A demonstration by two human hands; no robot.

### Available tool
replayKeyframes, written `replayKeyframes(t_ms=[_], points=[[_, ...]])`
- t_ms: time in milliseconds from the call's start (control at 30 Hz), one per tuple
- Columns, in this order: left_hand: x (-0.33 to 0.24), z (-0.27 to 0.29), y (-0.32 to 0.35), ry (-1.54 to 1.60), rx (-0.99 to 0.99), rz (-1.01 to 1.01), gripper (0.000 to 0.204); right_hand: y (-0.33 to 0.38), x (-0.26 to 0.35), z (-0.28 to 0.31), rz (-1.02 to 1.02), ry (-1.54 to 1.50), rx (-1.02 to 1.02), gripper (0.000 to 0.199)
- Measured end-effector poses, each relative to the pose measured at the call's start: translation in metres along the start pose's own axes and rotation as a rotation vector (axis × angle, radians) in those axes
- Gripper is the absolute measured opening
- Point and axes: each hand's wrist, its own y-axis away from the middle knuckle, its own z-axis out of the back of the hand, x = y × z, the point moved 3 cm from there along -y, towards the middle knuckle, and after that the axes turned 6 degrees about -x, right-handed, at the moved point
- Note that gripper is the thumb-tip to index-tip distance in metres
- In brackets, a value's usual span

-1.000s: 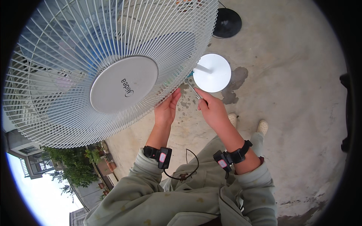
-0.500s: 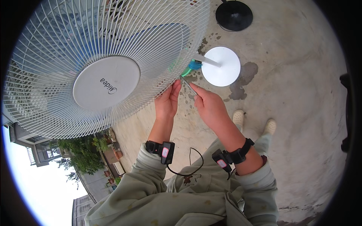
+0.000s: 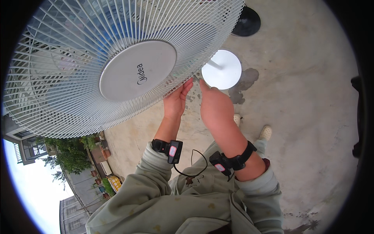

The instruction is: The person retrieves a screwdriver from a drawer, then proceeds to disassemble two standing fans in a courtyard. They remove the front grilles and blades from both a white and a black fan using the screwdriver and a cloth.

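Note:
A standing fan [image 3: 137,72] with a white wire guard, a pale round centre cap and bluish blades fills the upper left. My left hand [image 3: 176,100] is at the lower right rim of the guard, its fingers curled against the wires and partly hidden behind them. Just right of it, my right hand [image 3: 216,105] is closed with the index finger pointing up at the rim. A thin grey metal rod [image 3: 196,79], perhaps a screwdriver shaft, sticks out of it toward the rim; its handle is hidden in the fist.
The fan's round white base [image 3: 226,72] and pole stand on the concrete floor [image 3: 296,109], beside a wet patch [image 3: 245,84]. A black round base [image 3: 247,21] is farther back. Potted plants [image 3: 70,154] line the left side. Both wrists carry strapped black devices, with a dark cable [image 3: 200,170] near the left one.
The fan head has shifted right in view and now covers part of the white base. My right hand has turned, its back facing up, and less of the rod shows. My left hand stays at the rim.

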Motion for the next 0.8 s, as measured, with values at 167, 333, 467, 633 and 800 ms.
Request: replayKeyframes(t_ms=[167, 333, 467, 633, 800], points=[[-0.001, -0.008, 0.000, 0.033, 0.050, -0.008, 0.032, -0.005, 0.012, -0.003, -0.008, 0.048, -0.017, 0.049], [-0.003, -0.009, -0.001, -0.072, 0.114, -0.007, 0.032, -0.022, -0.021, -0.015, 0.186, -0.185, -0.153, 0.044], [-0.005, -0.002, 0.000, -0.115, 0.104, -0.006, 0.031, -0.036, -0.048, -0.029, 0.356, -0.362, -0.208, 0.039], [0.007, 0.010, -0.001, 0.027, 0.196, 0.060, 0.032, -0.052, -0.058, -0.054, 0.470, -0.609, -0.190, 0.026], [0.026, 0.046, -0.009, -0.288, 0.187, -0.062, 0.034, -0.050, -0.050, -0.068, 0.449, -0.537, -0.170, 0.017]])
